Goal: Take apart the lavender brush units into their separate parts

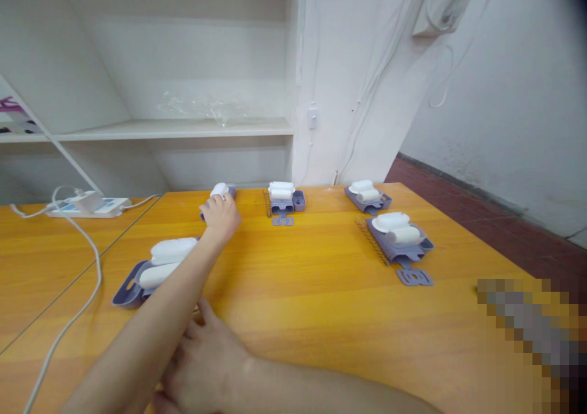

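At the far left of the table, my left hand [222, 217] is stretched out, fingers curled over a purple-grey plastic holder [232, 192] with a white roll [219, 189] on it. The hand covers most of that set. Below my left forearm is my right hand [208, 359], low over the table, its visible fingers apart. The forearm hides some of its fingertips, and a thin brownish thing beside them is too small to make out. Just left of the forearm sits another purple-grey holder [128, 288], bearing a white wrapped bundle [170, 251] and a white roll [156, 275].
Similar sets stand at back centre [282, 199], back right [367, 195] and right [397, 233], some with wire mesh [373, 243] and a flat grey plate [415, 276]. A power strip [110, 207] and white cable [98, 267] lie left. Shelves [206, 129] rise behind.
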Tool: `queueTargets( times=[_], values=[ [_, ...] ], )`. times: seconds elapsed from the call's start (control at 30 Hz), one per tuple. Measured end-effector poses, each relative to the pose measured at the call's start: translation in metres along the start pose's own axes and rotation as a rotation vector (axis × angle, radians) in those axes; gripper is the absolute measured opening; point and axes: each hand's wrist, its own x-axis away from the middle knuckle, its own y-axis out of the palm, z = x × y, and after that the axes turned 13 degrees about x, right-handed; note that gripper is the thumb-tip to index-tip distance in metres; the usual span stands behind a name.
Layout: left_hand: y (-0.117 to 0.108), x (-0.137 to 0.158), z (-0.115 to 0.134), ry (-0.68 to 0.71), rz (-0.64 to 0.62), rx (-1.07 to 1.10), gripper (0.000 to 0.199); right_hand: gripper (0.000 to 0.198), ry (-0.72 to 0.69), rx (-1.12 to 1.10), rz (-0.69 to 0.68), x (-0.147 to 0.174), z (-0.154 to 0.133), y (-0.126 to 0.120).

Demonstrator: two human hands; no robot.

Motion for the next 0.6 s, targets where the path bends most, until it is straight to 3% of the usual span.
queueTargets(
  times=[0.1, 0.2, 0.37, 0.5, 0.6],
  values=[
    [0.012, -0.021, -0.005, -0.19, -0.095, 0.032, 0.062, 0.045, 0.005, 0.017, 0.012, 0.008, 0.003, -0.006],
    [0.014, -0.029, -0.006, -0.248, -0.235, 0.052, 0.065, 0.047, -0.039, 0.037, 0.03, 0.017, 0.004, -0.011],
    [0.002, -0.007, 0.007, -0.014, -0.215, -0.008, 0.057, 0.042, -0.147, 0.041, 0.075, 0.037, 0.009, -0.022],
    [-0.007, 0.035, 0.021, 0.223, -0.165, -0.07, 0.041, 0.024, -0.245, 0.025, 0.165, 0.056, 0.016, -0.028],
    [-0.02, 0.073, 0.031, 0.313, -0.196, -0.059, 0.032, 0.022, -0.212, 0.013, 0.243, 0.068, 0.028, -0.04]
  ],
)
